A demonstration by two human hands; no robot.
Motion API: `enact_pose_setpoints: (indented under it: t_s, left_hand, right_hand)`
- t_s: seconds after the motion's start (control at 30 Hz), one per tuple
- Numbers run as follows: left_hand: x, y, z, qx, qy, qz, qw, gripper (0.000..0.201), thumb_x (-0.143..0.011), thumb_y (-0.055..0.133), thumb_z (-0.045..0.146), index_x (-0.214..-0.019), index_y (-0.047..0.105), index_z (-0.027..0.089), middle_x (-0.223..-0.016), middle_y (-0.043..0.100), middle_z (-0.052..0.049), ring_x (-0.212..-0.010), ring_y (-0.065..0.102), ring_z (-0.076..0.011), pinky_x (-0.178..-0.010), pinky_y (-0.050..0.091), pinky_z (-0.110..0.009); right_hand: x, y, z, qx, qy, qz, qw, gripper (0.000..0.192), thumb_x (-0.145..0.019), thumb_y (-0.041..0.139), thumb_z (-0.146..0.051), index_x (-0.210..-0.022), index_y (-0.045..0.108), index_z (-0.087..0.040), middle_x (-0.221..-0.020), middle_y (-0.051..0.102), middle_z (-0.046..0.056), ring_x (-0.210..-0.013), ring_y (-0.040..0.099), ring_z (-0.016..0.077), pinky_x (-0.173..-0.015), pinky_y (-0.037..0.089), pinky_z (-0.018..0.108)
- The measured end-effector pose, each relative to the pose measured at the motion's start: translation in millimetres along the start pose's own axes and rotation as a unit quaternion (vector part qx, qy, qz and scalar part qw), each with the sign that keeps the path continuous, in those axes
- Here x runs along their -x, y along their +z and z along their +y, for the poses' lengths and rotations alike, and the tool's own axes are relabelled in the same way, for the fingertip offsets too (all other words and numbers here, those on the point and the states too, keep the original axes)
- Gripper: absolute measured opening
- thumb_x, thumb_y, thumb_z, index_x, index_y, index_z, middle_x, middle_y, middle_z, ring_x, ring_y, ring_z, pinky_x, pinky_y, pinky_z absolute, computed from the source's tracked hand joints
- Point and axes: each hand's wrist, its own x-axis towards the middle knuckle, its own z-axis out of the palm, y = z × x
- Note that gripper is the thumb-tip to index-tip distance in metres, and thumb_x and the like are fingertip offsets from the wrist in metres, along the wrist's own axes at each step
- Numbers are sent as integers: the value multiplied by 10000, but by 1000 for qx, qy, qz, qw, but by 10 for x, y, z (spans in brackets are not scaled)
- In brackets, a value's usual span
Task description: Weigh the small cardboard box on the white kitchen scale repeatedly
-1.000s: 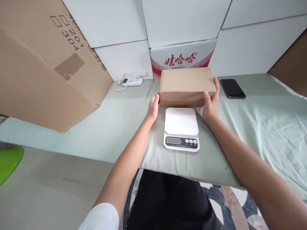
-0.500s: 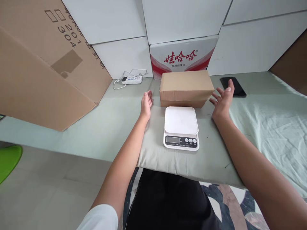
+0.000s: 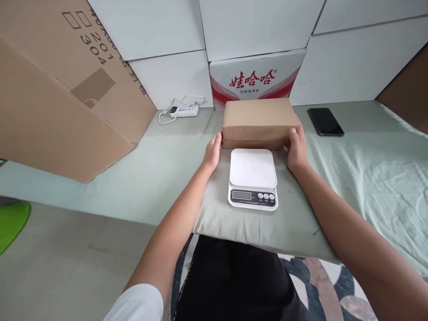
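Note:
A brown cardboard box [image 3: 259, 115] rests on the cloth-covered table behind a white kitchen scale [image 3: 253, 178]. My left hand [image 3: 213, 149] is pressed to the box's left end, thumb up, with its other fingers partly hidden behind the corner. At the right end, my right hand [image 3: 297, 145] wraps the box, its thumb on the front edge and its fingers along the side. The box sits between both palms, low against the table. The scale's plate is bare and its small display looks blank.
A black phone [image 3: 325, 121] lies to the right. Behind left is a white power strip [image 3: 184, 110] with a cable. A large carton [image 3: 67, 98] stands at the left, and a white and red carton [image 3: 256, 80] is at the back among white boxes [image 3: 170, 80].
Both hands have moved inward from beside the cardboard box and closed onto its two ends. The box and the scale have stayed in place.

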Motion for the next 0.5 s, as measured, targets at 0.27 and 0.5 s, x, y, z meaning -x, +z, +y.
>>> enact_pose_setpoints:
  t_s: [0.27,0.5]
  left_hand:
    - [107,-63,168,-28,118,33,992,855,-934,552,915,-1443,711,246,-1654,686,-128,-1657,533,-358,-1363,440,-479]
    - [700,-148,343,28,170,35,984,676,-944,629,851,-1258,697,257,-1378,808,-148,-1420,727,-341,-1178,590,-463]
  right_hand:
    - [37,91,-649,-14,-39,43,998,943,-882,642,-879,-1667,507,-375,-1814,483,6,-1796,246,341,-1520,155,623]
    - [560,-71,-1009,-8,-52,29,998,920,-927,691,-804,-1685,496,-321,-1811,479,80,-1798,229,401,-1497,200,691]
